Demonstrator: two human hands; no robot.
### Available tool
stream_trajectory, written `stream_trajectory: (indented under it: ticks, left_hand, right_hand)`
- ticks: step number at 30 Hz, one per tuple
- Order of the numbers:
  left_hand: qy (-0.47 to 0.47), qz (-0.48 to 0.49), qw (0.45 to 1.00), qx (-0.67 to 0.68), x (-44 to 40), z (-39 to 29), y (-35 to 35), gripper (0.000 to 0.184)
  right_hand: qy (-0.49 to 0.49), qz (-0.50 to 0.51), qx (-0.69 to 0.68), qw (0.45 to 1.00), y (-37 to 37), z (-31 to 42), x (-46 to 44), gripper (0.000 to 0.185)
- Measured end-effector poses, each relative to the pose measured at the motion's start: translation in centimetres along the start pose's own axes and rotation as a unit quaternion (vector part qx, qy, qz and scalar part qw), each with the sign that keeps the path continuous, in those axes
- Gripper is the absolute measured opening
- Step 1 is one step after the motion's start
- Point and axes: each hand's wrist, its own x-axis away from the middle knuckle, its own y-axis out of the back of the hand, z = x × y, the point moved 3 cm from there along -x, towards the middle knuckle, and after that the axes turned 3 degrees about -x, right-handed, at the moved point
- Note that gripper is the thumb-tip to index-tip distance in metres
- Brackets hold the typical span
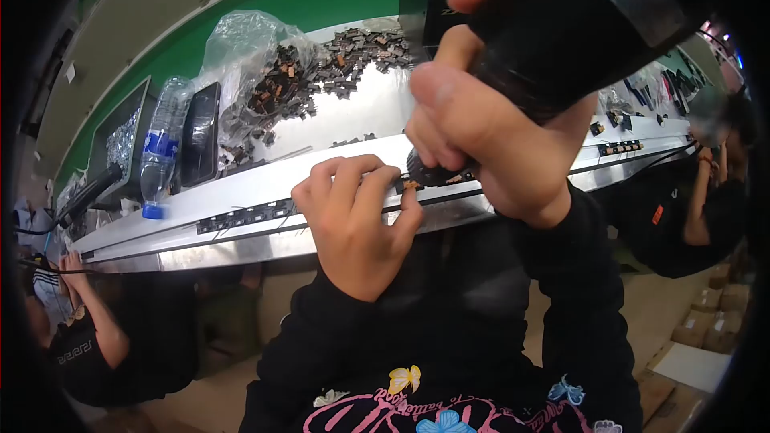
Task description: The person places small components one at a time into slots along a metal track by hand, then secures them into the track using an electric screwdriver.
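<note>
My right hand [491,127] is closing firmly around a black handheld tool [573,28] over a dark strip [249,216] on the desk [357,112], my left hand [353,220] is resting half-curled there, hold unclear, and I'm judging the work partway, many small parts [365,56] lying loose behind.

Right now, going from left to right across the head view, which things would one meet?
A co-worker's arm → bottle → phone → left hand → right hand gripping a black tool → another co-worker's arm.
</note>
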Motion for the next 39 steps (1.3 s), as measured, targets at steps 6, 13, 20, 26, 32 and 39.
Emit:
stream_trajectory:
  ticks: [6,13,20,26,32,39]
  left_hand:
    - [0.003,-0.006,1.000,0.007,0.0,0.1,0.2,0.030]
    - [0.000,-0.014,1.000,0.021,0.2,0.5,0.0,0.029]
    - [0.004,-0.014,1.000,0.021,0.3,0.6,0.0,0.027]
    - [0.006,-0.017,0.999,0.029,0.3,0.5,-0.1,0.028]
    - [0.011,0.011,0.999,0.048,-0.1,0.5,0.6,0.029]
    - [0.002,0.020,0.997,0.080,-0.7,0.5,0.6,0.024]
  right_hand:
    - [0.009,0.073,0.057,0.996,-1.1,-1.4,0.4,0.044]
    - [0.041,0.010,0.075,0.996,-1.9,-2.3,0.9,0.045]
    - [0.019,0.016,0.115,0.993,-2.0,-1.9,1.4,0.044]
    - [0.002,0.073,0.052,0.996,-1.3,-2.9,0.9,0.043]
    - [0.112,0.178,0.078,0.975,-1.0,-3.8,0.2,0.038]
    - [-0.013,0.184,-0.033,0.982,-1.0,-2.1,-0.3,0.044]
